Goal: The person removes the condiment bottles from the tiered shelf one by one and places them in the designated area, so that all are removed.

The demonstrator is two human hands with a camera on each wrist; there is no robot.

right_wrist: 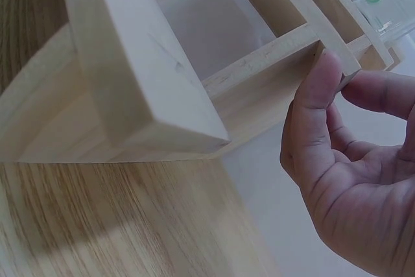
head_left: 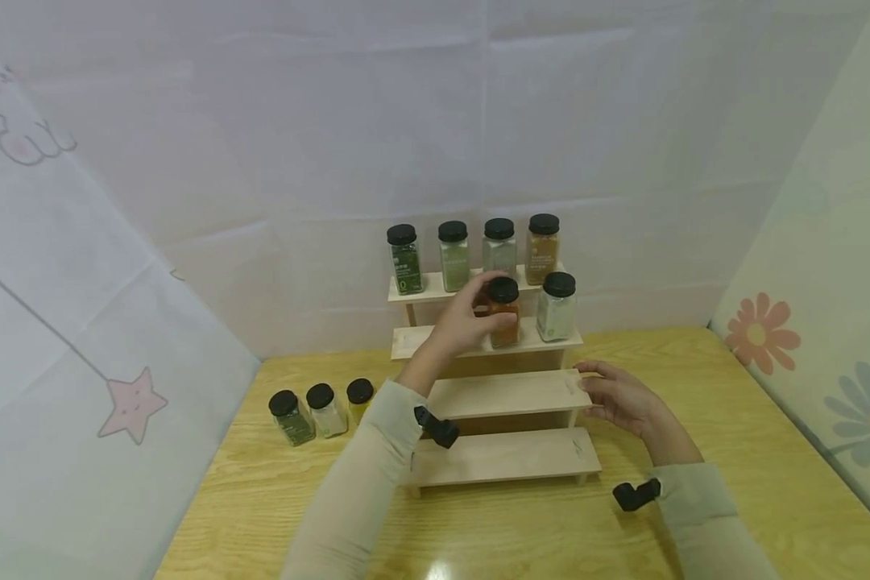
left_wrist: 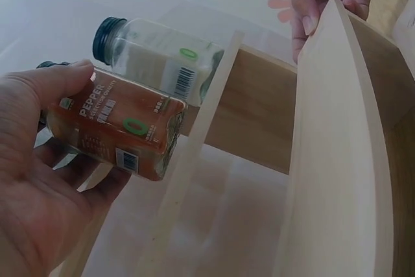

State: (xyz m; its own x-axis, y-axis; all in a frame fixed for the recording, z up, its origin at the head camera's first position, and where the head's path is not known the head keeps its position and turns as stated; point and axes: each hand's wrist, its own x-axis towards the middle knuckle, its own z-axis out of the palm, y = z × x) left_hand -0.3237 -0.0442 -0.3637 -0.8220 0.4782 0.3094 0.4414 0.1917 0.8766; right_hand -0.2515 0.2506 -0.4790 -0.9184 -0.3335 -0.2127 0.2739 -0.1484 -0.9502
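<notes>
While the left hand [head_left: 464, 325] grips the red jar [head_left: 505, 324] at the second-highest shelf [head_left: 409, 342], beside the pale jar [head_left: 556, 312], the right hand [head_left: 621, 399] pinches the next shelf's [head_left: 503, 394] end; off-centre release could topple the red jar.

The left hand [head_left: 466, 321] is stretched forward, its thumb [left_wrist: 61, 81] and fingers [left_wrist: 107, 189] curled in a grip; lower, to its right, the right hand [head_left: 619, 399] pinches.
</notes>
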